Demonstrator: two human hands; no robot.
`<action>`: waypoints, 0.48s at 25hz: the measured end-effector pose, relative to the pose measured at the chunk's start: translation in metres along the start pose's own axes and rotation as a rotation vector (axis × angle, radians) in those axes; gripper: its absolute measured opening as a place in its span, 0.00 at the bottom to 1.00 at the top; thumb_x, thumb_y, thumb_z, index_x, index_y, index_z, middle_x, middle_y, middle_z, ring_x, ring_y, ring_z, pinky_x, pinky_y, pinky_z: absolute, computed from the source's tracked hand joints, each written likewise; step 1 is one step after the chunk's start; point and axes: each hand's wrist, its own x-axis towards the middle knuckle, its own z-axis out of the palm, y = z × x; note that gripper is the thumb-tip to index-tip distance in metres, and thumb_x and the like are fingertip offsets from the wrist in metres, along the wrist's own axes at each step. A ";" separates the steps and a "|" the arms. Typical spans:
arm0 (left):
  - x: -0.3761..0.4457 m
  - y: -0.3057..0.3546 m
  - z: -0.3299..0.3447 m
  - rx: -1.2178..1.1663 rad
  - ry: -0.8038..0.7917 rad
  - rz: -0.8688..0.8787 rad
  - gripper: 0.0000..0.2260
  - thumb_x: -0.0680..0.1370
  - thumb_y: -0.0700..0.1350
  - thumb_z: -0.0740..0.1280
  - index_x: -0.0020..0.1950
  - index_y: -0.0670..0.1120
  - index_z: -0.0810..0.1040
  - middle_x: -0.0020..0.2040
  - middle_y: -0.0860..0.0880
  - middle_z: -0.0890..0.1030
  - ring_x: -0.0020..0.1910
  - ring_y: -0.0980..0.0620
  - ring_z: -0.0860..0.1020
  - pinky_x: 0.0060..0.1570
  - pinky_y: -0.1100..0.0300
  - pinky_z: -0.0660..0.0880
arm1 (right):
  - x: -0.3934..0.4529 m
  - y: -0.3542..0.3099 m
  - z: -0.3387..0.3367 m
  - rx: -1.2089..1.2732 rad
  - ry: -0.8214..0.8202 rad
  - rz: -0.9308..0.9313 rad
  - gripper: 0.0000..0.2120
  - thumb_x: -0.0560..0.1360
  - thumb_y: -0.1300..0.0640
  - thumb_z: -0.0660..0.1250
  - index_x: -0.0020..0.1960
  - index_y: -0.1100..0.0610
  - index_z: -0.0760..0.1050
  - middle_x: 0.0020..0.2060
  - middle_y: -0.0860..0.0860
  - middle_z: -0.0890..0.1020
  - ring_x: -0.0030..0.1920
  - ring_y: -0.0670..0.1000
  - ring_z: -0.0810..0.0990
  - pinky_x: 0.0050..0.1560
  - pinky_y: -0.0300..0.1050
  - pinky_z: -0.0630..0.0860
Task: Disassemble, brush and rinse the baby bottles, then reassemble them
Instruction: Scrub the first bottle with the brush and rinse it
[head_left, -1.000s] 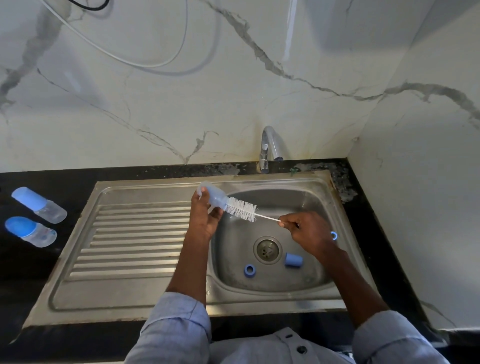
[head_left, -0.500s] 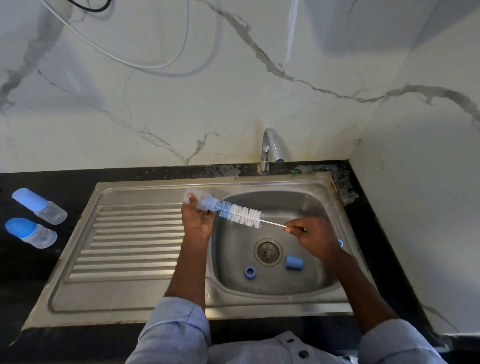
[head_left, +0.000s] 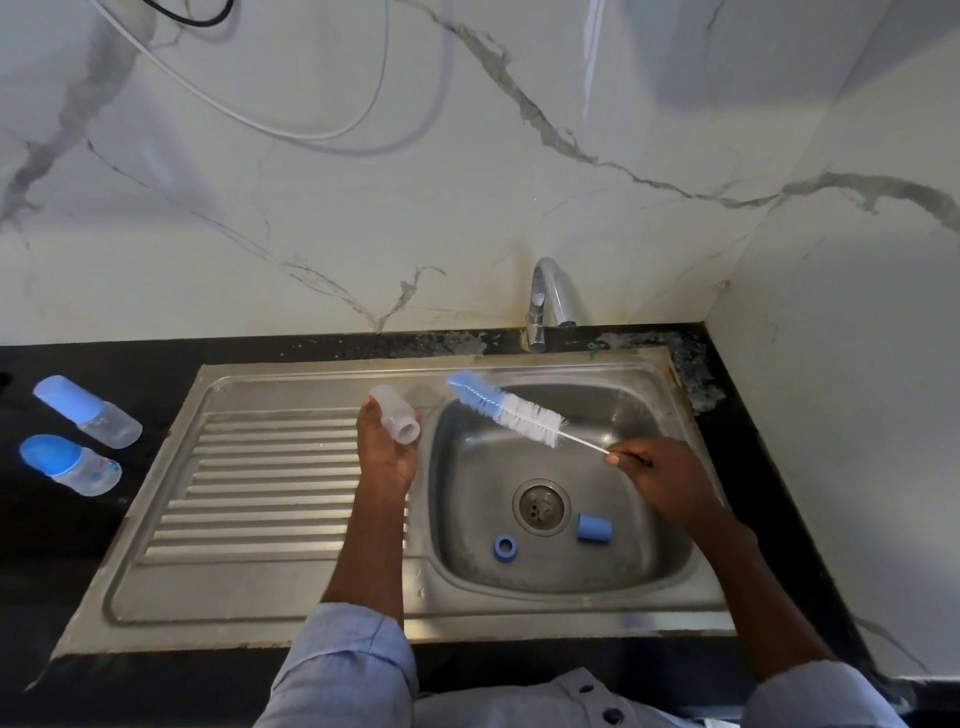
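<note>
My left hand grips a clear, open bottle body over the edge between drainboard and basin, its mouth facing me. My right hand pinches the wire handle of a bottle brush with blue and white bristles; the brush is fully outside the bottle and slants up to the left over the basin. On the floor of the sink basin lie a blue screw ring and a blue cap. Two assembled bottles with blue caps lie on the black counter at far left.
A chrome tap stands behind the basin against the marble wall. The ribbed steel drainboard stretches left of the basin. The drain is at the basin's middle. A marble side wall closes off the right. White cables hang on the back wall.
The brush was inside the bottle; now it has been drawn out to the right and clear of the mouth. My left hand has turned the bottle's opening toward me.
</note>
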 end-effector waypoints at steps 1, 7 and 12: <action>-0.003 -0.005 0.003 0.037 -0.026 -0.059 0.22 0.83 0.52 0.65 0.74 0.45 0.69 0.58 0.40 0.76 0.46 0.46 0.78 0.41 0.55 0.81 | 0.000 -0.009 0.006 0.070 -0.007 -0.025 0.04 0.78 0.53 0.74 0.51 0.50 0.88 0.45 0.44 0.88 0.49 0.47 0.86 0.55 0.50 0.80; -0.019 -0.027 0.029 0.151 -0.159 -0.297 0.22 0.84 0.61 0.58 0.59 0.43 0.77 0.46 0.42 0.82 0.42 0.47 0.78 0.41 0.56 0.75 | 0.003 -0.058 0.044 0.212 0.030 -0.026 0.08 0.76 0.54 0.75 0.53 0.45 0.87 0.36 0.33 0.83 0.37 0.37 0.81 0.46 0.40 0.78; -0.021 -0.027 0.028 0.096 -0.189 -0.308 0.18 0.83 0.55 0.61 0.58 0.41 0.78 0.49 0.41 0.82 0.43 0.48 0.79 0.36 0.59 0.78 | 0.004 -0.059 0.037 0.155 0.099 -0.121 0.08 0.77 0.53 0.75 0.54 0.44 0.87 0.35 0.41 0.86 0.34 0.40 0.81 0.40 0.42 0.79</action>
